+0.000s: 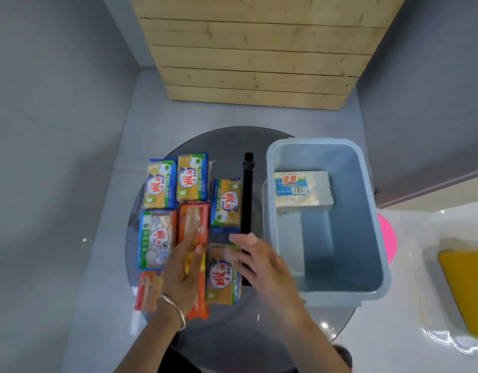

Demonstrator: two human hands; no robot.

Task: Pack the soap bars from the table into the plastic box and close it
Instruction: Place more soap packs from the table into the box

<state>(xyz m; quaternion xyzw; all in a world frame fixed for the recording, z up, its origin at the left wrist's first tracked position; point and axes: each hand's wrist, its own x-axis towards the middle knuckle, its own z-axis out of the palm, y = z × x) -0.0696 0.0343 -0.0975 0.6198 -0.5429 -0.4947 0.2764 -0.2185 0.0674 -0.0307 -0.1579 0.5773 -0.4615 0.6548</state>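
Note:
Several wrapped soap bars lie on the left half of the round glass table: yellow-and-blue ones at the back, orange ones in the middle and front. A light blue plastic box stands open on the right with one white soap bar inside at its far end. My left hand rests fingers-spread over the orange bars. My right hand hovers open over a yellow-green bar, fingers apart. I hold nothing in either hand.
A black strap-like bar lies between the soap and the box. A wooden plank crate stands behind the table. A pink object shows right of the box, and a yellow object at the far right.

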